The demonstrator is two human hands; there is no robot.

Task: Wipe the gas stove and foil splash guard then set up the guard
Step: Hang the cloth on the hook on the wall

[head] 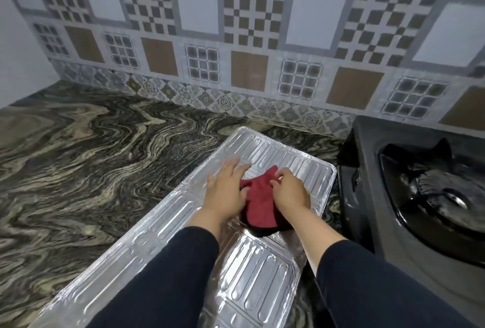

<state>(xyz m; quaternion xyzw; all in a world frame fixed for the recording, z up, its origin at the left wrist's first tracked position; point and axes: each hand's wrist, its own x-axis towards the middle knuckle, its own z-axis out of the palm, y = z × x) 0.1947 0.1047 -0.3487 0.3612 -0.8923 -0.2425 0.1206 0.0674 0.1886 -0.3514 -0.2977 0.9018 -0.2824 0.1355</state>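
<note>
The silver foil splash guard [162, 225] lies flat on the marbled counter, its ribbed panels running from the near left toward the back right. A red cloth [258, 196] with a black underside sits on its far panel. My left hand [227, 186] lies flat on the foil with straight fingers, its thumb touching the cloth's left edge. My right hand [290, 191] grips the cloth from the right, fingers curled into the fabric. The black gas stove [409, 183] stands to the right of the guard, one burner and its pan support showing.
The dark swirled stone counter [91, 157] stretches left and back to a patterned tile wall [236, 39]. The stove's left side stands close to the guard's right edge. Dark sleeves cover both forearms.
</note>
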